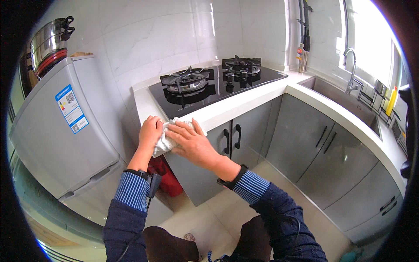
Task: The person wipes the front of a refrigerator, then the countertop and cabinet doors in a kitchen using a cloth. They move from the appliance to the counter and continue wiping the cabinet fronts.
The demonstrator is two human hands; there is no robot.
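Note:
A crumpled white cloth (166, 141) lies at the front left corner of the white countertop (226, 113), over its edge. My left hand (151, 131) is curled at the cloth's left side and grips it. Spread over the cloth's top is my right hand (194, 142), back upward, holding it against the counter; the palm is hidden. Just behind the hands sits a black glass gas hob (209, 98) with two burners, the left burner (187, 80) being nearer.
At left stands a grey refrigerator (95, 144), with a steel pot (49, 37) on top. A red object (168, 180) sits on the floor beside the grey cabinets (196, 177). The sink (347, 101) with its faucet (352, 70) is at right; black handles (238, 136) protrude from the cabinet doors.

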